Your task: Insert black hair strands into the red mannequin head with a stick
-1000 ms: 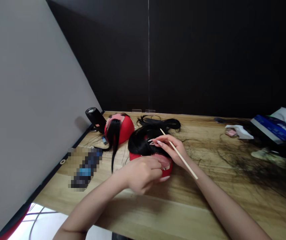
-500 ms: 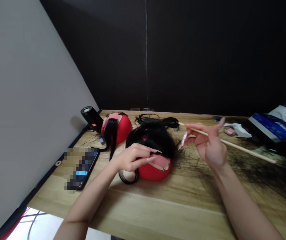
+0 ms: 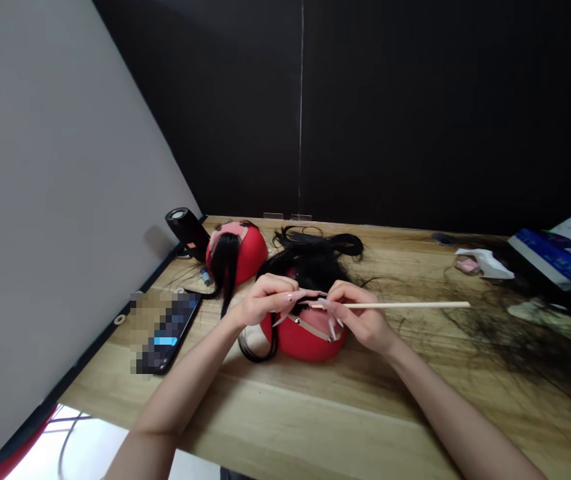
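Note:
A red rounded form (image 3: 310,347) with a pink cap and black hair (image 3: 315,267) on it sits at the middle of the wooden table. On the form's left side, my left hand (image 3: 268,300) pinches at the edge of the black hair; what lies between the fingertips is too small to make out. My right hand (image 3: 360,317) is closed around a thin pale stick (image 3: 420,305), its fingertips at the same hair edge beside my left hand. The stick points out to the right, nearly level. Something white shows at the right fingers.
Behind on the left are a second red form (image 3: 251,257) with hair and a black cylinder (image 3: 185,233). A phone (image 3: 172,333) lies at the left. Loose hair (image 3: 525,353), crumpled white paper (image 3: 492,264) and a blue-white packet (image 3: 560,257) are at the right.
My right hand has come left and down with the stick, from beside the form onto the hair edge. The stick now lies flatter. My left hand has stayed near the same place.

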The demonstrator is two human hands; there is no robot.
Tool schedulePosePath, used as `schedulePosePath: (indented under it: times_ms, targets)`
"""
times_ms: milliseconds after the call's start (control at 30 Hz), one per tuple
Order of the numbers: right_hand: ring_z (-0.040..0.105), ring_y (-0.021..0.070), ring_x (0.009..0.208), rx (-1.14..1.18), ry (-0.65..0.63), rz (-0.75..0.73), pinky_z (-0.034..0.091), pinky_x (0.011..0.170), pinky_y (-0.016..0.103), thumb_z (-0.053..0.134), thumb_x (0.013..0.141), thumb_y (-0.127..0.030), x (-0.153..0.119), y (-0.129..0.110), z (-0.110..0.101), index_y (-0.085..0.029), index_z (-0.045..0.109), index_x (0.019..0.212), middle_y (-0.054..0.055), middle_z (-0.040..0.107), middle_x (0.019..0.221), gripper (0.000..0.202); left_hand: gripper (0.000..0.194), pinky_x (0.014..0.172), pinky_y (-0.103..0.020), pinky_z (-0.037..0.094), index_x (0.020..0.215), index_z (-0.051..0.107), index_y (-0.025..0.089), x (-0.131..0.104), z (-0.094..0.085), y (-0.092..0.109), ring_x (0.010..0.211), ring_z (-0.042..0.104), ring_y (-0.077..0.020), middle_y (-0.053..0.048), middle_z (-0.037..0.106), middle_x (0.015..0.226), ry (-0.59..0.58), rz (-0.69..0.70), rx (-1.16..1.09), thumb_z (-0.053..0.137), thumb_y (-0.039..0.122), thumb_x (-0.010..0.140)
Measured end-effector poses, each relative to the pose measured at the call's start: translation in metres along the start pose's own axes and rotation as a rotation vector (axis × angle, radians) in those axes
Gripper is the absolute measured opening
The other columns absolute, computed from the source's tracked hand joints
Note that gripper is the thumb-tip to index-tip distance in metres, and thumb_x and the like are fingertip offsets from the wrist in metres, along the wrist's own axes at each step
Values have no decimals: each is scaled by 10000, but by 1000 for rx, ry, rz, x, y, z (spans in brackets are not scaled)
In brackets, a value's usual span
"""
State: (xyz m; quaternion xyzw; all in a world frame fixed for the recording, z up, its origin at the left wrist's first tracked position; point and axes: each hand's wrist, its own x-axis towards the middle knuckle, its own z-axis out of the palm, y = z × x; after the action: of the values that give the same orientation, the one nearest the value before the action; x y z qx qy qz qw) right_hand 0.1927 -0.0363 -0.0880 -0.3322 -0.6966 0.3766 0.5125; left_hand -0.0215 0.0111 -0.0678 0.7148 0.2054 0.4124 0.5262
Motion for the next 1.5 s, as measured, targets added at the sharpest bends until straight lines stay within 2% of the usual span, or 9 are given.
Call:
schedulePosePath:
  times_ms: [167, 433, 600, 667, 767, 867, 1067, 1333, 1500]
  targets:
    - [499, 94, 562, 188, 87, 54, 585, 681, 305, 541, 956, -446, -2, 5, 9, -179, 554, 725, -2, 476, 675, 353, 522, 795, -378, 530, 500, 411, 168, 1, -10, -2, 507, 468, -112, -4, 490, 520, -91, 28, -7, 525, 439, 932]
    - [422, 72, 459, 400, 181, 137, 505, 536, 216, 508, 975, -481, -4, 23, 16, -196, 511, 795, -46, 436, 561, 337, 426, 746, -330, 526, 557, 477, 175, -6, -1, -1, 614, 545, -153, -11, 464, 549, -196, 130, 156, 484, 326, 956]
    - [384, 71, 431, 469, 227, 247, 470, 471, 192, 558, 931, -541, -5, 30, 18, -197, 510, 810, -59, 413, 522, 367, 269, 848, -374, 526, 641, 504, 183, -12, 3, -14, 709, 598, -181, -6, 468, 600, -268, 251, 287, 533, 212, 907]
    - [378, 65, 430, 480, 221, 261, 511, 526, 208, 575, 924, -528, -5, 31, 18, -197, 514, 819, -63, 427, 528, 353, 229, 876, -392, 533, 670, 494, 189, -12, 3, -15, 707, 602, -179, -3, 473, 609, -285, 364, 374, 516, 157, 895]
    - [389, 60, 442, 500, 214, 256, 580, 731, 287, 598, 916, -508, -5, 31, 19, -200, 518, 822, -73, 433, 532, 332, 238, 859, -390, 558, 671, 460, 198, -12, 4, -12, 657, 587, -168, 5, 463, 601, -276, 471, 441, 474, 123, 897]
    - [408, 69, 454, 483, 212, 268, 576, 857, 359, 606, 900, -529, -4, 30, 21, -203, 512, 804, -73, 419, 534, 353, 260, 835, -384, 571, 661, 443, 203, -11, 4, -8, 630, 571, -163, 7, 450, 591, -245, 449, 437, 451, 128, 910]
    - [440, 73, 489, 446, 204, 252, 561, 914, 378, 598, 920, -483, -6, 29, 21, -202, 491, 779, -73, 367, 548, 332, 269, 862, -400, 573, 653, 439, 198, -11, 4, -6, 640, 580, -171, 10, 412, 578, -232, 405, 418, 445, 127, 913]
    - [442, 77, 541, 345, 227, 137, 572, 769, 290, 579, 938, -443, -5, 17, 21, -184, 517, 715, -30, 412, 634, 347, 253, 881, -420, 574, 657, 436, 189, -11, 5, -7, 664, 585, -166, 19, 390, 601, -235, 416, 421, 453, 92, 890]
    - [385, 72, 496, 379, 220, 145, 474, 565, 199, 539, 966, -431, -11, 26, 22, -184, 505, 737, -36, 414, 584, 339, 277, 899, -400, 574, 651, 416, 188, -11, 6, -4, 626, 552, -136, 26, 393, 596, -241, 415, 483, 447, 110, 915]
